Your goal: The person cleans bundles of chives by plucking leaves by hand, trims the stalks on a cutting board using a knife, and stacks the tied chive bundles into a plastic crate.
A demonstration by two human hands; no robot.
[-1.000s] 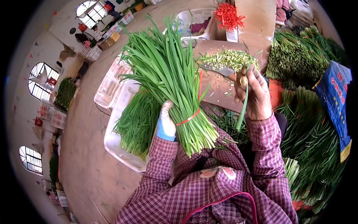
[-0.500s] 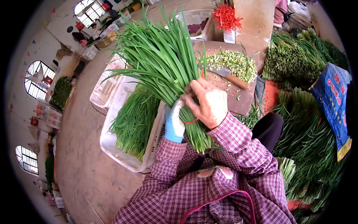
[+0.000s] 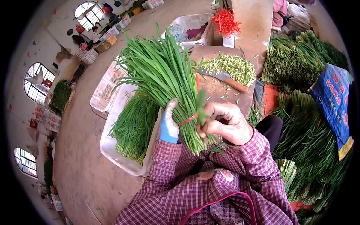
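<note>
A large bunch of long green leafy stalks (image 3: 165,75) leans up and to the left, tied near its cut ends with a red band (image 3: 188,119). My left hand (image 3: 169,122), in a white and blue glove, is wrapped round the bunch beside the band. My bare right hand (image 3: 228,122) is at the lower right side of the bunch, its thumb and fingers pinched on a blurred green leaf (image 3: 201,103). Just beyond lies a board (image 3: 215,90) with chopped stalk bits (image 3: 234,67) and a wooden-handled knife (image 3: 235,84).
A white crate (image 3: 108,144) with another green bunch (image 3: 137,125) stands at the left. Further off are a crate with cloth (image 3: 210,37) and red ties (image 3: 226,22) by a pillar (image 3: 251,26). Piled bunches (image 3: 307,138) and a blue sack (image 3: 333,101) lie right. A person's pink sleeve (image 3: 278,15) shows top right.
My right hand came from the right onto the bunch, then moved down toward its cut ends, now with a leaf pinched. My left hand still holds the bunch, which has shifted slightly.
</note>
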